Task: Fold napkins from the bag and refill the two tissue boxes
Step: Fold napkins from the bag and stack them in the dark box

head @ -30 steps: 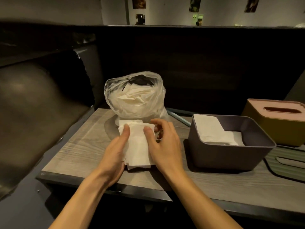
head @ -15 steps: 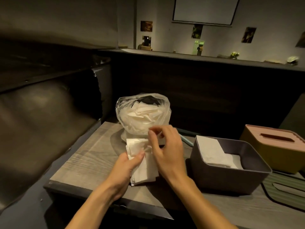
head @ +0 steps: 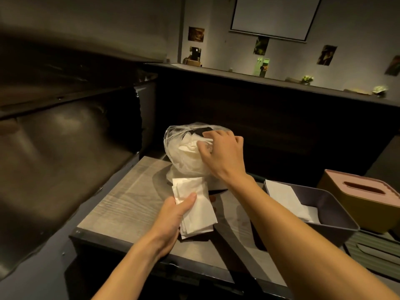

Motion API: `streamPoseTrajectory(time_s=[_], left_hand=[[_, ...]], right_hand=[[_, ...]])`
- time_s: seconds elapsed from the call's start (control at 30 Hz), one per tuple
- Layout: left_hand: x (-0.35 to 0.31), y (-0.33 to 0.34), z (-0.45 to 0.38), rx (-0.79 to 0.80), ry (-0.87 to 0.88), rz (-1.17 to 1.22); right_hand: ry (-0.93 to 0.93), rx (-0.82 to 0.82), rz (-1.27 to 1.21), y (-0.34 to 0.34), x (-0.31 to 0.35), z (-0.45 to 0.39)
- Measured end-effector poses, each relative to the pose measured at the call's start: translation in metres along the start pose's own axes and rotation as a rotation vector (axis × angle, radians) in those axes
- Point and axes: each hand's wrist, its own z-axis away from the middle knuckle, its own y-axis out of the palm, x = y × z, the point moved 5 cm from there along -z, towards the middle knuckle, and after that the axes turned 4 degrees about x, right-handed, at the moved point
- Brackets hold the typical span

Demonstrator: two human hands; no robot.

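- The right hand [head: 220, 152] has left the pile and gone up to the top of the plastic bag [head: 184, 156]. A moment ago it was down by the pile with the other hand.
- Its fingers are bent at the mouth of the bag, touching the loose napkins [head: 190, 146] there. I cannot tell if it has one pinched yet.
- The left hand [head: 173, 215] stays low and near the body. Its thumb lies on top of the pile of folded napkins [head: 199, 204], and it grips the pile's left side.
- The bag stands just past the pile, under the right hand.
- The dark open box [head: 337, 215] sits to the right of the right arm, with some white napkins inside. The pink and yellow box [head: 368, 200] is just past it, lid on.
- I think the last fold is done and a new napkin is wanted. The boxes need more.
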Motion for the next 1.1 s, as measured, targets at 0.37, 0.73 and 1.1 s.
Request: streamPoseTrajectory(time_s=[0.37,0.73,1.1], left_hand=[[-0.001,-0.001,0.0,0.013,0.021,-0.005],[-0.001,-0.002,0.003,0.025,-0.002,0.017],[-0.003,0.0,0.003,0.048,-0.002,0.035]], right_hand=[[0.068,0.187,0.067,0.0,0.013,-0.024],[0.239,0.244,-0.151,-0.006,0.001,-0.012],[0.265,0.135,-0.337,-0.01,-0.018,-0.013]])
